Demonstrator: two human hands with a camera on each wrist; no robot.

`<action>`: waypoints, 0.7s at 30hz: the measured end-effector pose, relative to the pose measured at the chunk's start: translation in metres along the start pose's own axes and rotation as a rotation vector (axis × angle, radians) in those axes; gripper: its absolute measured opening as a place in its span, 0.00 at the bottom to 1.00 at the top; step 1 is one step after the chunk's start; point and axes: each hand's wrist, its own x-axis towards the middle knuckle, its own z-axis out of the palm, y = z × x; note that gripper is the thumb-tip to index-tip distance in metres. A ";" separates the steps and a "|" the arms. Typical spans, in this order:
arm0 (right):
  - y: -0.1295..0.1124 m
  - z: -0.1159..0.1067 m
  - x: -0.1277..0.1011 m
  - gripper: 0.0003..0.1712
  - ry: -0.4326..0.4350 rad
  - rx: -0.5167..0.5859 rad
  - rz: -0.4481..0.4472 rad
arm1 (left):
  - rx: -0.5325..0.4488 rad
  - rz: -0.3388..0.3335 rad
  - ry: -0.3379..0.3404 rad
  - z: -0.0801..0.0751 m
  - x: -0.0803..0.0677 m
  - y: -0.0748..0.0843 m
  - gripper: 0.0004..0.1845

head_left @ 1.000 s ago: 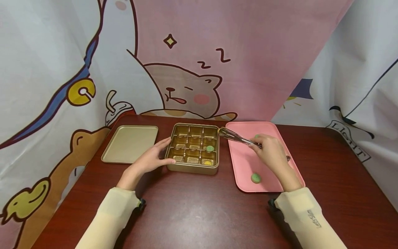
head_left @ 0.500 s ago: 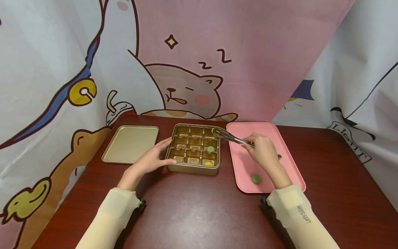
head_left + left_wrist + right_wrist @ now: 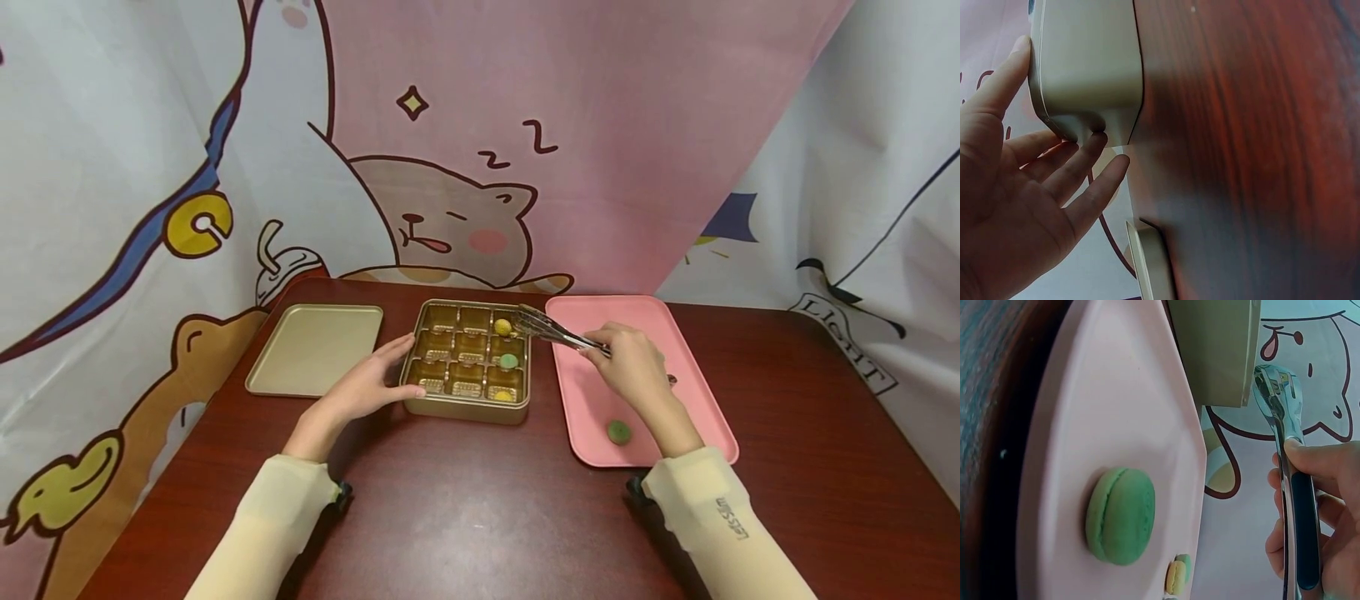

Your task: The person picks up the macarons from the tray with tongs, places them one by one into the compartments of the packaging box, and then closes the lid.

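Head view: L hand (image 3: 356,392) at L side of gold box (image 3: 465,409), fingers extended, thumb at near L corner; contact only, box not gripped. Box sits on dark-red table (image 3: 465,508), insert w/ 3 x 3 compts. R column, far to near: yellow macaron (image 3: 502,327) in far compt, green macaron (image 3: 508,361) in mid compt, second yellow macaron (image 3: 502,397) in near compt, partly hidden by front rim. R hand (image 3: 633,362) grips metal tongs (image 3: 564,335); tongs' head at box's R rim by far R compt, just beside the yellow macaron there. Pink tray (image 3: 592,400) under R forearm, R of box; loose green macaron (image 3: 618,432) near its front edge. Gold lid (image 3: 315,350) flat on table, L of box. Printed cloth (image 3: 600,208) behind; pale sleeves (image 3: 262,517) on both arms.

L wrist view: palm visible, fingers spread & mostly straight, some tips on box wall nr rounded corner; little finger apart from it. Lid edge nr bottom of view.

R wrist view: fingers & thumb closed round tongs' handle, dark inlay on side. Tongs' head nr box rim; contact can't be confirmed. Loose green macaron on tray, large in view; beyond it yellow-and-green item (image 3: 1176,577), one pc or two, can't tell.
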 end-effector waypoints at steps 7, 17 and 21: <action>0.006 -0.006 -0.008 0.11 0.033 0.026 -0.050 | -0.006 0.001 -0.010 0.001 -0.001 0.002 0.49; 0.024 -0.029 -0.035 0.15 0.048 0.040 -0.061 | -0.022 -0.020 -0.023 0.000 -0.002 0.003 0.50; 0.033 -0.038 -0.050 0.14 0.053 0.032 -0.052 | -0.018 -0.021 -0.021 0.000 -0.002 0.004 0.50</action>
